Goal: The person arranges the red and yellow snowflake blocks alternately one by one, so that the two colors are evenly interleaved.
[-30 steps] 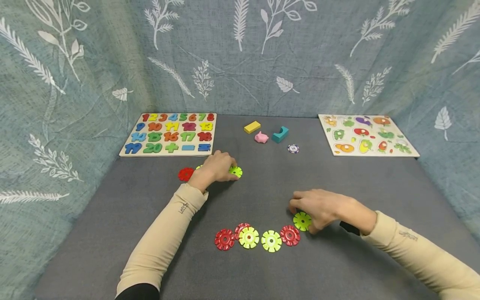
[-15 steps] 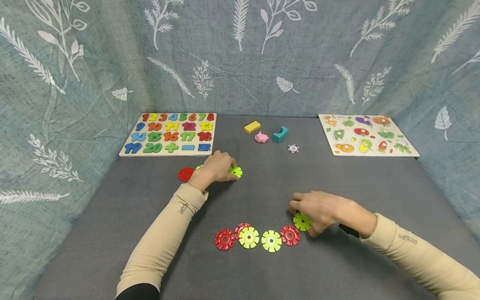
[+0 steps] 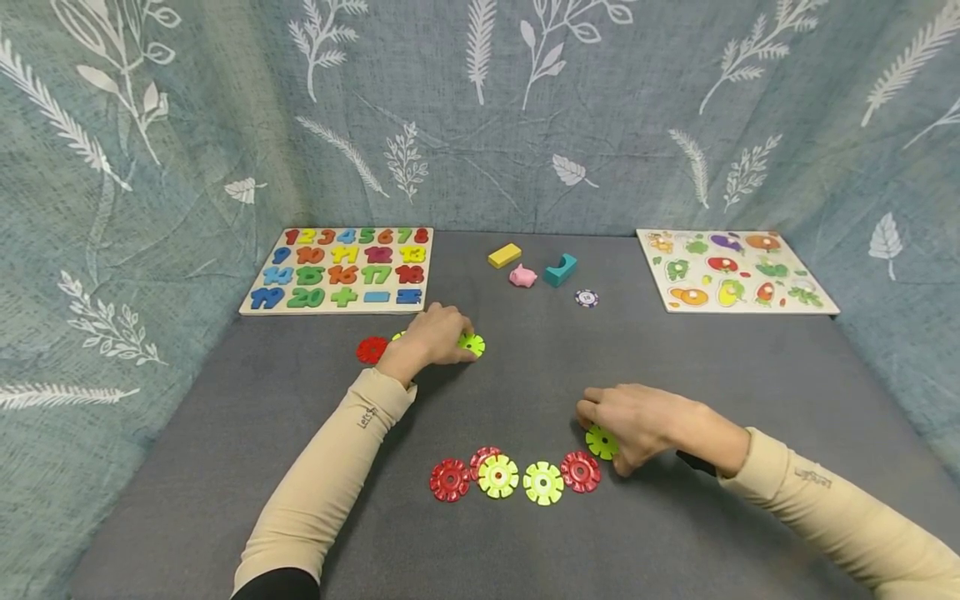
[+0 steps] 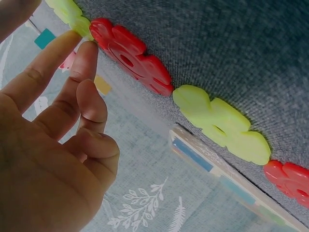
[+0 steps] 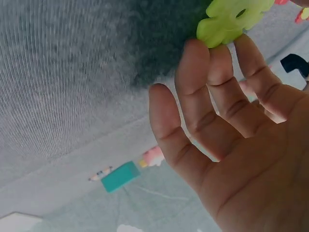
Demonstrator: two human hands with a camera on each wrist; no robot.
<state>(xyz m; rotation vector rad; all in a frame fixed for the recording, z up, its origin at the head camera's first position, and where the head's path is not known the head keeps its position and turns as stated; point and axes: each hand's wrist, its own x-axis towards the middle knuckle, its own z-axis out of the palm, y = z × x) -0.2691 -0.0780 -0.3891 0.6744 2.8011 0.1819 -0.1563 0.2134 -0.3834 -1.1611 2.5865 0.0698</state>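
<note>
My left hand (image 3: 435,333) pinches a lime-green slotted toy disc (image 3: 472,345) between thumb and fingers, at the right end of a far row. In the left wrist view that row runs on through a red disc (image 4: 137,60), another green disc (image 4: 222,124) and a red end disc (image 4: 292,180). My right hand (image 3: 637,421) holds a green disc (image 3: 601,442) by its edges, close to the table, with fingertips at its rim in the right wrist view. Left of it lie a red disc (image 3: 581,472), a green disc (image 3: 543,483) and a green disc (image 3: 498,477) overlapping a red one.
Another red disc (image 3: 450,481) ends the near row. Behind stand a number puzzle board (image 3: 258,310), a vegetable puzzle board (image 3: 652,250), a yellow block (image 3: 504,255), a pink pig (image 3: 522,276), a teal arch block (image 3: 560,270) and a poker chip (image 3: 587,298).
My right hand has shifted slightly, and the green disc with it has slid a little left toward the red disc. My left hand has stayed in place.
</note>
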